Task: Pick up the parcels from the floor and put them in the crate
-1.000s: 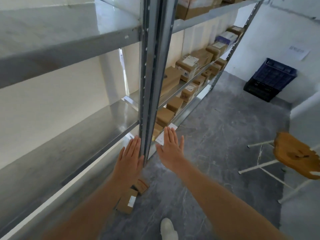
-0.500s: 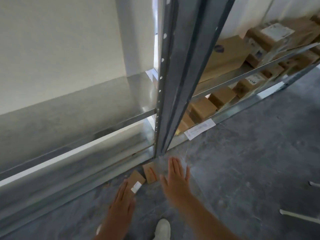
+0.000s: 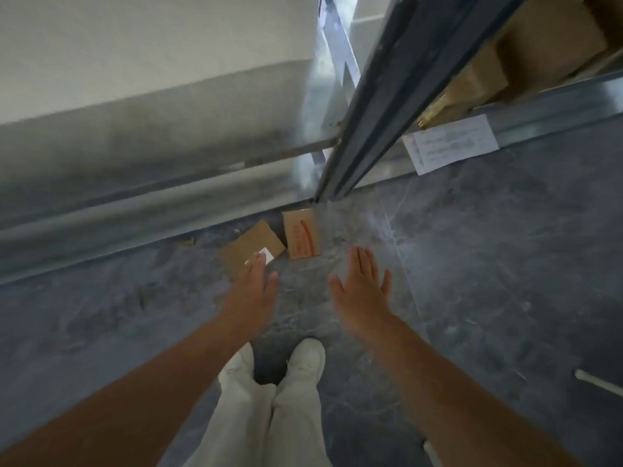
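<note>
Reaching for the parcels looks to be the step in hand, with nothing lifted yet; two small cardboard parcels lie on the grey stone floor [image 3: 472, 264] at the foot of the metal shelf upright [image 3: 387, 96], just beside each other. The plain brown parcel [image 3: 251, 242] with a white label sits on the left; the red-printed parcel [image 3: 301, 232] sits on the right, close against the base of the post. The left hand [image 3: 251, 291] is flat with fingers straight and together, its tips overlapping the plain parcel's near corner; whether they touch it or hover above is hard to tell from this angle. The right hand [image 3: 360, 294] is spread, fingers straight and slightly apart, over bare floor near the red-printed parcel and holding nothing. The crate is out of view; so I judge the task barely begun. The next move calls for each hand to close round a parcel's edges, the right going forward and left first; the post leaves little room behind the red-printed one.
</note>
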